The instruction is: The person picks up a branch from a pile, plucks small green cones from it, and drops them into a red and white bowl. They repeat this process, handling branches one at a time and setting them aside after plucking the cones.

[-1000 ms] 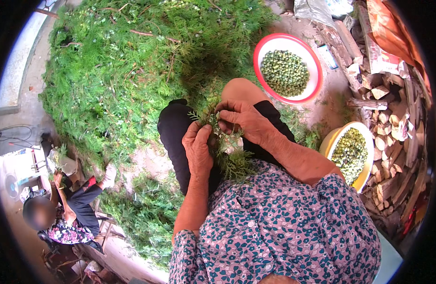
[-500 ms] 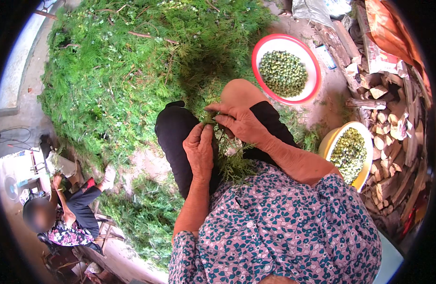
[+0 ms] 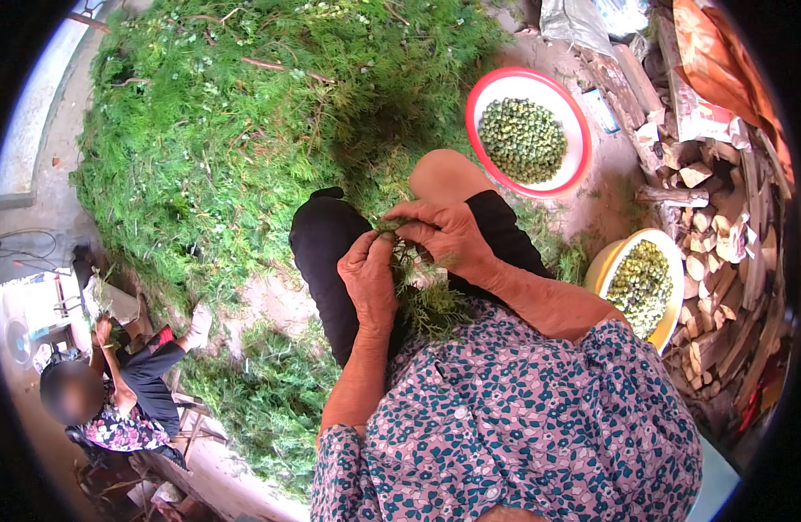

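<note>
Over my lap, a leafy green evergreen sprig [image 3: 433, 306] hangs down between my hands, its feathery tips lying near my shirt. My left hand [image 3: 368, 277] pinches it with thumb and forefinger by my left knee. Beside it, my right hand [image 3: 457, 240] has its thumb and forefinger closed at the sprig's upper end, almost touching the left fingertips. Whatever small bit lies between the fingertips is partly covered by them.
A big heap of evergreen branches [image 3: 200, 148] spreads ahead and left. To the right stand a red-rimmed white basin [image 3: 581, 130] and a yellow basin [image 3: 599, 264], both holding small green cones. Split firewood [image 3: 709, 252] is stacked beyond. Another person [image 3: 126, 409] sits at the lower left, holding greenery.
My right fingers have drawn in and curled closer to the left fingertips. The sprig has shifted slightly with my hands; the basins and heap remain in place.
</note>
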{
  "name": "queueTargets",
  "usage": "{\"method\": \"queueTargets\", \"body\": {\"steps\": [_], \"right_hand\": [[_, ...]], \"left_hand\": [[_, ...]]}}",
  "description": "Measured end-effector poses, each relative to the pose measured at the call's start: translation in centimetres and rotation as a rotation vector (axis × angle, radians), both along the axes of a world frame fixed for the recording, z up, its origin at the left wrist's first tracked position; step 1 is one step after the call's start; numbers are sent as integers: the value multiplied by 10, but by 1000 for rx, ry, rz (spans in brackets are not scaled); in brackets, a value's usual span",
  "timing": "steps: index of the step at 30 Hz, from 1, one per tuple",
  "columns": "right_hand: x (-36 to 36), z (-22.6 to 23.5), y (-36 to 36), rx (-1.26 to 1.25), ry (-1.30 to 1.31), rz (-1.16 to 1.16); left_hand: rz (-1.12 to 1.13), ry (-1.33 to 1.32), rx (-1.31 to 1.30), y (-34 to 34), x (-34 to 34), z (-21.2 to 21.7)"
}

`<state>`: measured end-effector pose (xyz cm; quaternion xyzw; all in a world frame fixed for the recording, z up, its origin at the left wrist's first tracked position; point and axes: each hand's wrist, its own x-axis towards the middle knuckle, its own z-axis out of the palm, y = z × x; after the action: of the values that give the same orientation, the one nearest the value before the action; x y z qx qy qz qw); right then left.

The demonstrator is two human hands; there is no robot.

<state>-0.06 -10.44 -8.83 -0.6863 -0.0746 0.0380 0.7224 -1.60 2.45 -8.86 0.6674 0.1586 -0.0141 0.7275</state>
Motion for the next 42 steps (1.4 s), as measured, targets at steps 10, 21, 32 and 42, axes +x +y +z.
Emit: {"method": "queueTargets", "body": {"steps": [10, 21, 32, 42], "right_hand": [[22, 0, -22, 687, 418, 16], [14, 4, -16, 308, 464, 143], [17, -7, -14, 411, 601, 170], [23, -15, -25, 784, 681, 339]], "left_hand": [[41, -47, -116, 0, 0, -8], [-23, -9, -142, 4, 0, -8], [-36, 65, -255, 8, -2, -9], [-58, 147, -442, 16, -2, -7]]}}
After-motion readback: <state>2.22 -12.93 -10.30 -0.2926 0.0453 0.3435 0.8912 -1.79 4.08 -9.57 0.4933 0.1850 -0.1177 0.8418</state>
